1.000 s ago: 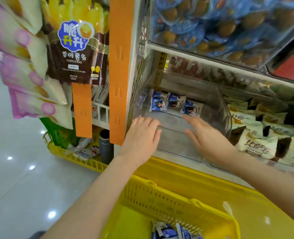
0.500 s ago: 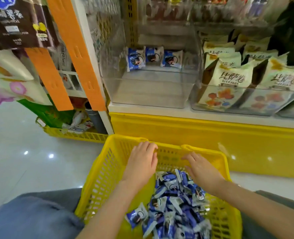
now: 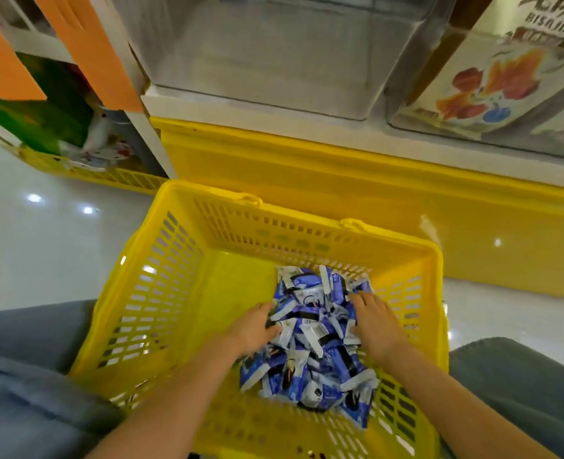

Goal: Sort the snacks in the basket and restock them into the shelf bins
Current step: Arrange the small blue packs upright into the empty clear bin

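Both left hand and right hand bracket the snack pile inside the basket, loose, nothing gripped yet, a gathering step; next, I'd say, close and lift.

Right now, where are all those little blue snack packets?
In the head view, the blue snack packets lie heaped in the right half of the yellow basket, between the left hand and right hand.

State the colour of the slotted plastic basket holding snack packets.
The slotted plastic basket is yellow; head view.
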Tool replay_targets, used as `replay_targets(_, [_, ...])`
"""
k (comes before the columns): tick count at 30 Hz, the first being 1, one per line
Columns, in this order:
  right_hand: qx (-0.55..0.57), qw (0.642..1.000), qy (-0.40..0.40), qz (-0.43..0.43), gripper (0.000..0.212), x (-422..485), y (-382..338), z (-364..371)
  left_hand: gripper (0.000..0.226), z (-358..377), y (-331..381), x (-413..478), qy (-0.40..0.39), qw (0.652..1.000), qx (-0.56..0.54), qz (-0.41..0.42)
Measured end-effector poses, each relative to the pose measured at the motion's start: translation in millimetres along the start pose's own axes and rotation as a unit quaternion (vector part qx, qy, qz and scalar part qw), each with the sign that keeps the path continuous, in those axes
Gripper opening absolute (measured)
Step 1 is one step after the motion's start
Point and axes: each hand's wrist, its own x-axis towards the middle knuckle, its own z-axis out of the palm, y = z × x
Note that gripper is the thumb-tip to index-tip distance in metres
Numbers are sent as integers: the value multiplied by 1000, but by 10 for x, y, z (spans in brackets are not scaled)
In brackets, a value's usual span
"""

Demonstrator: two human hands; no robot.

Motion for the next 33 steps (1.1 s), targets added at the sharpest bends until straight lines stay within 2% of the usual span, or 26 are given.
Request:
replay_targets(4, [-62,998,-7,9,60,96,-13,-33,58,27,31,190,9,1000,-24,-9])
replay_targets(7, [-57,998,-19,15,59,139,17,-81,62,61,53,324,5,998,-55,-20])
replay_targets(13, [40,998,-51,24,58,134,123,-260,55,165,91,502,57,994,-89,-31])
replay_targets(20, [186,981,16,55,62,58,31,-472,53,-8,11,271,108,984,-142,-28])
replay_targets(24, [345,938,36,28,45,1,-182,-637,46,-181,78,43,145,950,-271,-52])
replay_targets(27, [419,907,35,11,35,-96,-349,-735,48,-252,199,-134,116,896,-420,-82])
replay_targets(30, [469,880,77,5,28,-220,-448,-882,56,-295,332,-345,86,866,-488,-69])
replay_targets(33, [536,832,140,17,20,-340,-468,-1090,61,-364,455,-540,56,848,-527,-27])
